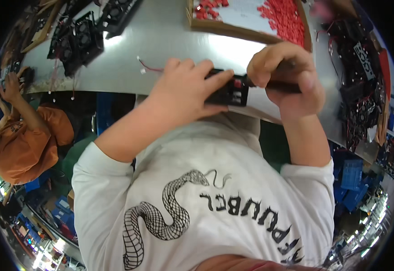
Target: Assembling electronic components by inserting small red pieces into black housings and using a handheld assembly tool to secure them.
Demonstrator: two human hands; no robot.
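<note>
My left hand (179,88) is closed over a black plastic fan housing (224,95) near the table's front edge. A small red part (238,83) sits at the housing's right end. A thin red wire with a white connector (143,71) sticks out past my left knuckles onto the metal table. My right hand (298,74), fingers curled, grips a dark slim tool (285,86). The tool points left, and its end is at or close to the housing beside the red part; whether they touch is unclear. Blur hides the tool's exact kind.
A cardboard tray (242,34) of small red parts lies at the far side. Black fan assemblies (82,40) with wires lie at the far left, and more are heaped at the right (357,77). A person in orange (30,140) works at the left. Blue crates (351,174) stand below right.
</note>
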